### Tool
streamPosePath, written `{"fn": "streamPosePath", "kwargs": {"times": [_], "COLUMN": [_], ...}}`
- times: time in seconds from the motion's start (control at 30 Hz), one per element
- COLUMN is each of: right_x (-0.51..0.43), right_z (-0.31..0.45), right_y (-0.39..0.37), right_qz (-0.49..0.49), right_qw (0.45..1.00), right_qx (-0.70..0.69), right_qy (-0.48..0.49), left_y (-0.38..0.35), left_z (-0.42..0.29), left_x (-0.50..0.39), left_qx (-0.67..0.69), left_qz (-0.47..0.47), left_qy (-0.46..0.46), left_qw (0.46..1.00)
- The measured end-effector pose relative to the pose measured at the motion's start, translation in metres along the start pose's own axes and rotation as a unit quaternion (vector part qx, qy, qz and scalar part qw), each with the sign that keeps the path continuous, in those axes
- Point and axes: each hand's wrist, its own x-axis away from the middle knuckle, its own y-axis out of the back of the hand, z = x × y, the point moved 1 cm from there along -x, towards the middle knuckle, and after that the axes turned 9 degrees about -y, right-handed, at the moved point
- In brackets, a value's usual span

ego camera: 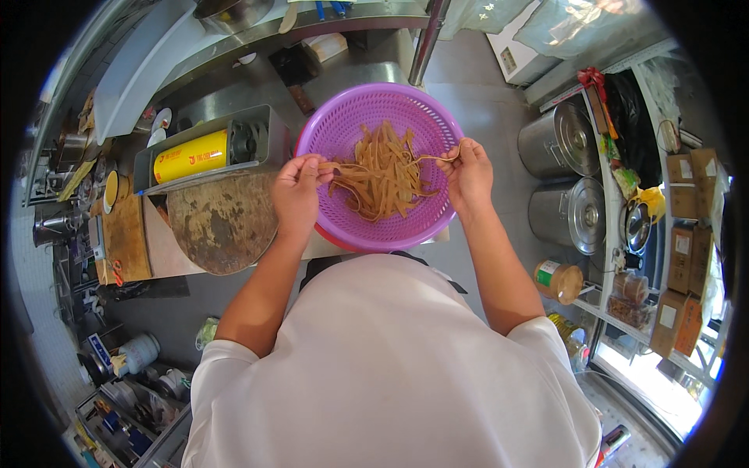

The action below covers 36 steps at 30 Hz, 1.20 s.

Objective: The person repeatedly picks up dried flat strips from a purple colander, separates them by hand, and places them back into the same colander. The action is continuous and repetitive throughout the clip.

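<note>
A purple plastic colander point(327, 126) sits before me near the counter's edge, with a red rim showing beneath it. Inside lies a loose heap of flat brown strips point(383, 175), which look like tofu skin or a similar food. At the colander's left rim, my left hand point(301, 184) pinches the ends of some strips between thumb and fingers. My right hand point(468, 172), over the right rim, grips the end of a thin strip point(430, 158) that stretches back to the heap.
Left of the colander are a round worn wooden board point(222, 222) and a grey case with a yellow gas canister point(190, 157). A cleaver point(296, 67) lies behind. A metal post point(430, 44) rises behind the colander; lidded steel pots point(567, 213) stand at right.
</note>
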Motion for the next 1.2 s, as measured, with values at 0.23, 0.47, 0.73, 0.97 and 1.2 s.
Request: {"fn": "streamPosePath", "kwargs": {"times": [0.23,0.47,0.73,0.97,1.2], "right_x": [0.026,0.04,0.002,-0.008,-0.066], "right_z": [-0.026,-0.083,-0.084,-0.047,-0.093], "right_y": [-0.027,-0.072,-0.014,-0.021,-0.003], "right_qz": [0.08,0.205,0.237,0.148,-0.009], "right_qw": [0.717,0.906,0.613,0.585,0.846], "right_qx": [0.592,0.363,0.73,0.792,0.524], "right_qy": [0.36,0.077,0.186,0.098,-0.102], "left_y": [-0.018,-0.03,-0.019,-0.013,-0.034], "left_z": [-0.026,-0.054,-0.074,-0.058,0.063], "left_x": [0.004,0.021,0.01,-0.003,0.001], "left_qx": [0.033,0.094,0.043,-0.056,-0.062], "left_qz": [0.034,0.08,0.05,0.062,0.165], "left_qy": [0.027,0.078,-0.006,-0.036,0.242], "left_qw": [0.999,0.989,0.998,0.996,0.954]}}
